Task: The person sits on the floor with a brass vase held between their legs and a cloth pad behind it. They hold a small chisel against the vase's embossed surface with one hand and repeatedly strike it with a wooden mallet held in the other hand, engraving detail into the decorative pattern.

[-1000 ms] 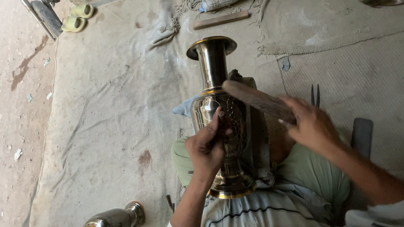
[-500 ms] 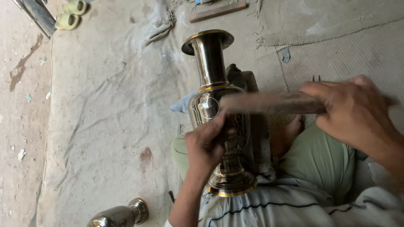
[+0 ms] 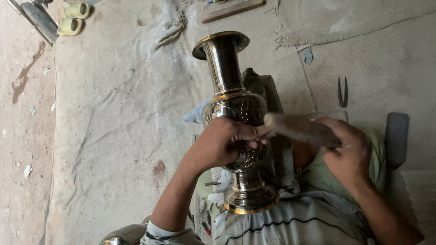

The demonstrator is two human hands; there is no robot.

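A shiny engraved metal vase (image 3: 225, 63) with gold bands lies across my lap, its mouth pointing away and its base (image 3: 250, 202) against my striped shirt. My left hand (image 3: 225, 144) rests on the vase's belly. Its fingers are pinched shut around a small punch that is mostly hidden. My right hand (image 3: 347, 152) grips a worn wooden mallet stick (image 3: 295, 128). The stick's free end sits just above my left fingertips.
Dusty cloth and matting (image 3: 113, 127) cover the floor. Metal pincers (image 3: 343, 92) lie to the right, beside a dark pad (image 3: 396, 138). A wooden strip (image 3: 231, 10) lies beyond the vase, pale sandals (image 3: 72, 18) at top left. Another metal vessel (image 3: 122, 235) sits at bottom left.
My right hand has swung the wooden stick down and left, so its end is now at my left fingertips. My left hand has stayed on the vase's belly.
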